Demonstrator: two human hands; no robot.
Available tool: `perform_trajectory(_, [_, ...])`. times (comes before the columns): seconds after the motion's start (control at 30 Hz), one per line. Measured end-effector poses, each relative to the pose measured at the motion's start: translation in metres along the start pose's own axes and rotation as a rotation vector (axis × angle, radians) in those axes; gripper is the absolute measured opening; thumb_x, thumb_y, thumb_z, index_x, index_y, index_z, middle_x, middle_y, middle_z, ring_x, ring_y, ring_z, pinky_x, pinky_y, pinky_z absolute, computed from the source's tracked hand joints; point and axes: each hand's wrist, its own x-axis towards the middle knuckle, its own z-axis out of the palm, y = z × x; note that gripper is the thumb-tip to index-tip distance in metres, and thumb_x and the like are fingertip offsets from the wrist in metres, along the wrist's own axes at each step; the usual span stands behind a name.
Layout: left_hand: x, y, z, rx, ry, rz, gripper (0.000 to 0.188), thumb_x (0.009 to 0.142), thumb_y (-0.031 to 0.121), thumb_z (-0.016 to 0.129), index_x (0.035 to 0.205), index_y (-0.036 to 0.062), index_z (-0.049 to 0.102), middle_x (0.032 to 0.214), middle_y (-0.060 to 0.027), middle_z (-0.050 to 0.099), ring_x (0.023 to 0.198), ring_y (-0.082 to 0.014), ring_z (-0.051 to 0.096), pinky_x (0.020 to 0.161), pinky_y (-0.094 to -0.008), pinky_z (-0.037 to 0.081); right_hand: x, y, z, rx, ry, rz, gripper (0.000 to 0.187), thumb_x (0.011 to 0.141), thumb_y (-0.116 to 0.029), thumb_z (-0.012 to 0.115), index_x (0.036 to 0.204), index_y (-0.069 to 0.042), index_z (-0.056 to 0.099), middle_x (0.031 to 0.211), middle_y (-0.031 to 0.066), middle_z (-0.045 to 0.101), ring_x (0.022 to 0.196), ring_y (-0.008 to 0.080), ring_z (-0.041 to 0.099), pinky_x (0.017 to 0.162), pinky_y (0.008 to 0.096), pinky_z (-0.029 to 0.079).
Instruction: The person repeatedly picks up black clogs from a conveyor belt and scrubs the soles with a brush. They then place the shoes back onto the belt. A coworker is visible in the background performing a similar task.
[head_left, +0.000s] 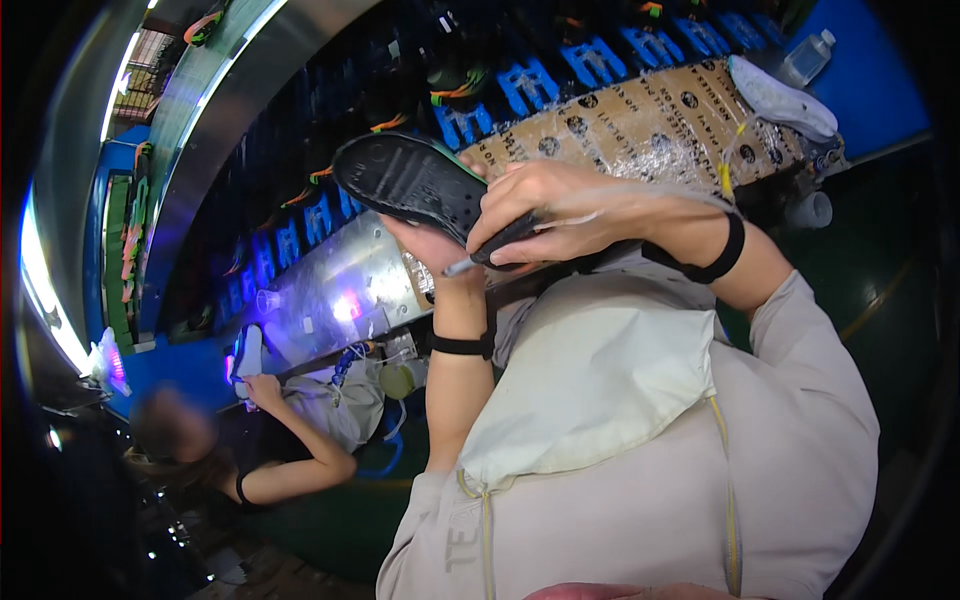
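My left hand (432, 242) is closed around a black shoe sole (405, 178), supporting it from below with the broad end pointing left. The sole has a shallow raised rim and small holes, and a green line shows along its far edge. Over the near end, my right hand (548, 205) grips a dark pen-like tool (515, 246), partly covered by the fingers. Its short grey tip (458, 268) sticks out beside my left wrist. A clear, blurred tube or strip (655, 192) runs from the right hand back along the forearm.
Ahead lies a bench covered in printed brown wrap (640, 125), continuing left as a metal plate (365, 262). A white shoe-shaped piece (785, 100) and a clear bottle (808, 58) are at right. Blue holders (527, 85) line the far side. A co-worker (285, 480) holds another sole at left.
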Motion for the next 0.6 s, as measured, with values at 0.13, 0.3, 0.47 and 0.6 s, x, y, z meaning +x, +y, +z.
perform_trajectory(0.13, [0.010, 0.013, 0.026, -0.042, 0.134, 0.076, 0.094, 0.097, 0.085, 0.032, 0.140, 0.0053, 0.058, 0.117, -0.0204, 0.066, 0.104, -0.0344, 0.064, 0.096, -0.0480, 0.055, 0.003, -0.008, 0.004, -0.178, 0.369, 0.095, 0.024, 0.092, -0.012, 0.077, 0.116, -0.006, 0.080, 0.106, 0.0170, 0.078, 0.098, 0.0364, 0.074, 0.091, 0.0424, 0.058])
perform_trajectory(0.3, [0.020, 0.036, 0.013, -0.117, 0.017, 0.097, 0.104, 0.093, 0.088, 0.040, 0.140, -0.0040, 0.055, 0.124, -0.0224, 0.064, 0.110, -0.0350, 0.063, 0.101, -0.0522, 0.052, 0.002, -0.027, -0.007, 0.053, -0.024, -0.019, 0.027, 0.090, -0.013, 0.081, 0.117, -0.008, 0.081, 0.106, 0.0152, 0.077, 0.096, 0.0364, 0.073, 0.088, 0.0435, 0.059])
perform_trajectory(0.47, [0.033, 0.059, 0.018, -0.050, -0.077, 0.112, 0.111, 0.091, 0.091, 0.042, 0.141, -0.0066, 0.054, 0.129, -0.0246, 0.064, 0.113, -0.0372, 0.063, 0.103, -0.0528, 0.052, 0.004, -0.026, -0.009, -0.146, 0.107, -0.069, 0.026, 0.091, -0.009, 0.080, 0.116, -0.005, 0.080, 0.103, 0.0145, 0.078, 0.096, 0.0316, 0.074, 0.086, 0.0391, 0.059])
perform_trajectory(0.6, [0.038, 0.065, 0.034, -0.063, -0.273, 0.030, 0.119, 0.085, 0.095, 0.047, 0.144, -0.0069, 0.054, 0.136, -0.0280, 0.063, 0.118, -0.0400, 0.063, 0.105, -0.0539, 0.052, 0.005, -0.041, -0.029, 0.029, -0.044, -0.045, 0.024, 0.092, -0.013, 0.082, 0.115, -0.006, 0.080, 0.101, 0.0127, 0.076, 0.091, 0.0291, 0.073, 0.081, 0.0380, 0.057])
